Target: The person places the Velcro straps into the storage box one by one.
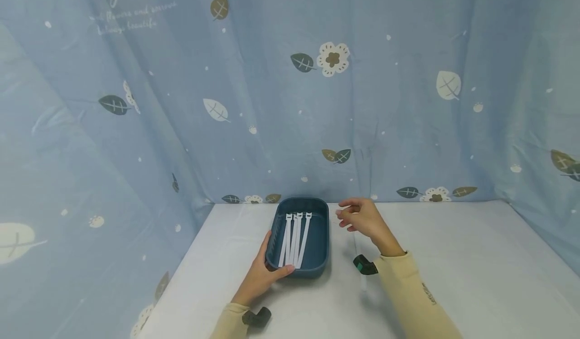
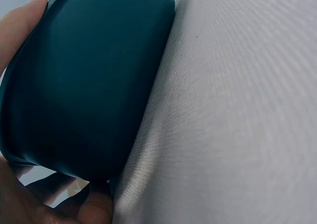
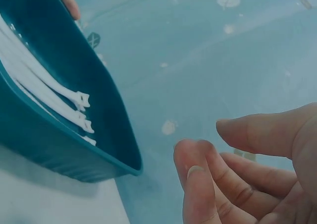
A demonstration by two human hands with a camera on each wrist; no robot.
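A dark blue-green plastic bin (image 1: 317, 238) stands on the white table, with several white strap-like cable ties (image 1: 302, 238) lying lengthwise in it, slotted heads toward the far end. My left hand (image 1: 264, 272) grips the bin at its near left corner, thumb over the near rim and fingers along the outer left side. In the left wrist view the bin's outer wall (image 2: 89, 75) fills the space between thumb and fingers. Just right of the bin hovers my right hand (image 1: 362, 220), fingers loosely bent. The right wrist view shows a gap between thumb and fingers, holding nothing.
White cloth covers the table (image 1: 453, 258). A blue patterned curtain (image 1: 272, 87) hangs behind it and along the sides. Dark wrist cameras (image 1: 365, 265) sit at both cuffs. A faint pale strip under the right wrist is too indistinct to identify.
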